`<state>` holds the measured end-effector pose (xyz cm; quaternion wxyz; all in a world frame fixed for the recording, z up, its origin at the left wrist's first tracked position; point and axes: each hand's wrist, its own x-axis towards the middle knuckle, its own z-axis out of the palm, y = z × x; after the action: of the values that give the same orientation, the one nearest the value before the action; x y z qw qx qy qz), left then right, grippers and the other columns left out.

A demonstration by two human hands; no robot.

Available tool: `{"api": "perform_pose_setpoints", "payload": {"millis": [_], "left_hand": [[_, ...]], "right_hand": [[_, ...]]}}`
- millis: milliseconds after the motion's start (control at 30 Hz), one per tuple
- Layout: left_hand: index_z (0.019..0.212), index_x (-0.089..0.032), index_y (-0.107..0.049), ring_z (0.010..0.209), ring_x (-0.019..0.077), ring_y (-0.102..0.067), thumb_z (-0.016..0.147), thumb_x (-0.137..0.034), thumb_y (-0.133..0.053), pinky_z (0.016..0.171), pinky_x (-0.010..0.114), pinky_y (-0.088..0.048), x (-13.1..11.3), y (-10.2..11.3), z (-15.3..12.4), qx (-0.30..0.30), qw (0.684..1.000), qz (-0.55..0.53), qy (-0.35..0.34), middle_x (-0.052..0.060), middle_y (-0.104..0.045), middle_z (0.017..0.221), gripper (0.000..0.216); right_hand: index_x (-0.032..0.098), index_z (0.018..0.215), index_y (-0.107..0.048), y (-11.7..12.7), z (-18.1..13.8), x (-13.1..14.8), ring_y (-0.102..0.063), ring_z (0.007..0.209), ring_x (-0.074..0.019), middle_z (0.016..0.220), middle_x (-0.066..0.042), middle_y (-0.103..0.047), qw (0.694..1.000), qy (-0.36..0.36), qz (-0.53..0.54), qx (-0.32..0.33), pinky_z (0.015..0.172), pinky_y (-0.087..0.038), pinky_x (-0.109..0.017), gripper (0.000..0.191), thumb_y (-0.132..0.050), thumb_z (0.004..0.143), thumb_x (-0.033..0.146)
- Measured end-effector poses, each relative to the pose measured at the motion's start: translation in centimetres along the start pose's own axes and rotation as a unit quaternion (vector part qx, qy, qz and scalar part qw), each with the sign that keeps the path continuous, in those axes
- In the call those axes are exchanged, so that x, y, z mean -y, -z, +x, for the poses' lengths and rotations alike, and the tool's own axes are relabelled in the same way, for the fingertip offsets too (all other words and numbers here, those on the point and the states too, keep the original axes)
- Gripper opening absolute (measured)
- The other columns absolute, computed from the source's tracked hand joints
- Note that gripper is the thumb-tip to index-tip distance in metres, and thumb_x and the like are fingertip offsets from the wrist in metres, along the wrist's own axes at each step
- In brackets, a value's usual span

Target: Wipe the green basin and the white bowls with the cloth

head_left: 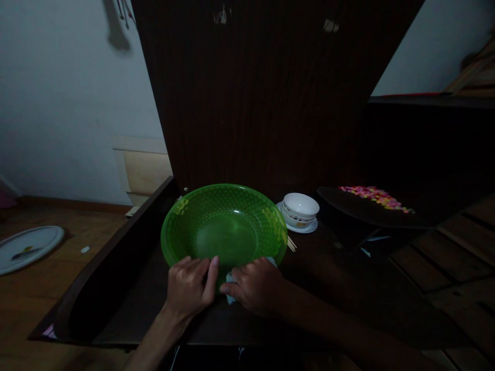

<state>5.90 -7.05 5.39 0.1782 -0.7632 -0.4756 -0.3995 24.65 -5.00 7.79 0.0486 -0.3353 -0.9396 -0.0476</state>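
Left grip (191,286) clamps the near rim of the bowl (228,232), steadying it on the table (127,299). Just beside it, right grip (255,286) is closed around a cloth (231,281), pressing it to that rim. Small bowls (300,208) stand beyond the right grip.

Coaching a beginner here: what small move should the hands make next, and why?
Probably slide the right hand with its pale cloth along the near rim of the green bowl, while the left hand steadies it. The cloth sits bunched at one spot on the rim, and the left thumb already presses the edge beside it.
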Motion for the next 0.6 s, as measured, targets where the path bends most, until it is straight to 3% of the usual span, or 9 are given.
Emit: {"api": "perform_pose_setpoints", "payload": {"millis": [133,300,433,600], "left_hand": [[0.053,-0.019,-0.047,0.037,0.0099,-0.044,0.096,-0.017,-0.050,0.048,0.028,-0.033,1.6,0.8,0.2,0.022,0.998,-0.045,-0.030,-0.003,-0.046,0.043,0.043],[0.052,-0.019,-0.045,0.038,0.0089,-0.041,0.094,-0.013,-0.050,0.049,0.027,-0.032,4.1,1.5,0.4,0.046,0.993,-0.088,-0.063,-0.005,-0.042,0.044,0.042],[0.051,-0.019,-0.042,0.039,0.0084,-0.040,0.092,-0.015,-0.053,0.050,0.027,-0.032,5.9,1.8,0.6,0.070,0.990,-0.106,-0.065,-0.006,-0.040,0.043,0.043],[0.052,-0.019,-0.044,0.041,0.0079,-0.045,0.091,-0.018,-0.055,0.056,0.026,-0.037,7.1,1.9,0.7,0.082,0.989,-0.106,-0.060,-0.006,-0.044,0.045,0.041]], "right_hand": [[0.017,0.080,-0.068,0.3,-0.8,-1.9,-0.068,0.062,-0.0198,0.071,-0.005,-0.074,0.998,0.055,-0.005,0.032,0.051,-0.030,-0.030,0.055,-0.039,0.100,0.060],[0.017,0.075,-0.065,0.6,-1.8,-6.4,-0.061,0.056,-0.0159,0.069,-0.004,-0.072,0.992,0.110,0.016,0.062,0.053,-0.025,-0.029,0.057,-0.032,0.104,0.052],[0.017,0.074,-0.063,0.2,-1.9,-10.7,-0.057,0.059,-0.0132,0.068,-0.003,-0.069,0.978,0.202,0.032,0.036,0.059,-0.028,-0.030,0.050,-0.028,0.106,0.030],[0.018,0.070,-0.059,-0.3,-1.9,-12.1,-0.055,0.062,-0.0144,0.065,-0.004,-0.066,0.979,0.191,0.063,0.000,0.064,-0.030,-0.031,0.050,-0.026,0.105,0.030]]}}
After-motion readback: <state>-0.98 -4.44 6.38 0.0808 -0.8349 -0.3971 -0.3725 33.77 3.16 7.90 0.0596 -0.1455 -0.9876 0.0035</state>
